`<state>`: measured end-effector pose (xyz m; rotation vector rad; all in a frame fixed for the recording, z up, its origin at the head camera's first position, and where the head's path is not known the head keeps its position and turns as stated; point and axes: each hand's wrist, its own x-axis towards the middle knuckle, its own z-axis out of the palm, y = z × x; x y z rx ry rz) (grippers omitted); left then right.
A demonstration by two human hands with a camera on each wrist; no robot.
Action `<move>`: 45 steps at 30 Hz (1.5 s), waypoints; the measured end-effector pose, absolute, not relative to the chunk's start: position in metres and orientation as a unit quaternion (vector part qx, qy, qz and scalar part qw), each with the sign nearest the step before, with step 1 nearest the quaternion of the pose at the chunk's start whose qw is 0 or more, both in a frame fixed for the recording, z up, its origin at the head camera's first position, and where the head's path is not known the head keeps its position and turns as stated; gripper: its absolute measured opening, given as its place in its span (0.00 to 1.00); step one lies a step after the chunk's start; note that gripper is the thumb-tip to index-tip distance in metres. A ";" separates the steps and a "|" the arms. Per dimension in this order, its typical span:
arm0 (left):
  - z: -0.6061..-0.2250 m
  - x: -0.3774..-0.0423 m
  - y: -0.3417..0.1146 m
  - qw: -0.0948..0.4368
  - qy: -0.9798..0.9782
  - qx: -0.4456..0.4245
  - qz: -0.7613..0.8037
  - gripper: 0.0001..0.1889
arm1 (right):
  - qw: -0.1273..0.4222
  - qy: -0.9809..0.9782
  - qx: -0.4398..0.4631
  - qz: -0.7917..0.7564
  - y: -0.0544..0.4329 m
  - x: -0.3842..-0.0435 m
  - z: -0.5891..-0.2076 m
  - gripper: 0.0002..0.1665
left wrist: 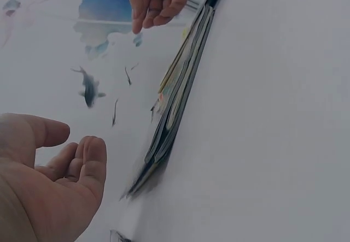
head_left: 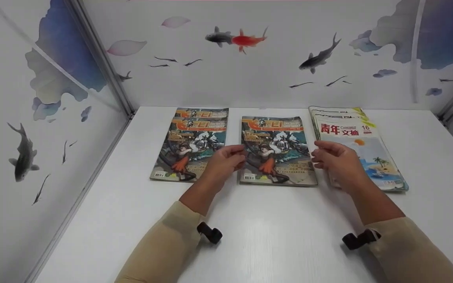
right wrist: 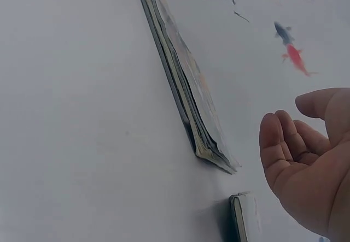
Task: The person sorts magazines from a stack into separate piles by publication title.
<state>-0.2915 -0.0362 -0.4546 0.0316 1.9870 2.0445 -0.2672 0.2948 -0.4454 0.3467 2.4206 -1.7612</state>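
The left hand (head_left: 221, 164) and right hand (head_left: 339, 164) curve half-open, empty, flanking the magazine (head_left: 277, 151) mid-frame; I'd guess it's light, floppy, slick, best taken by both side edges.

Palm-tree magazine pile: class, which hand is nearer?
Right. In the head view, the right hand overlaps the left edge of the palm-tree pile; the left hand is by the left edge of the middle magazine.
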 end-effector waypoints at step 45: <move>-0.476 -0.297 -0.045 0.209 0.688 0.004 0.695 0.29 | 0.112 0.838 0.083 -0.527 0.304 -0.270 -0.473 0.35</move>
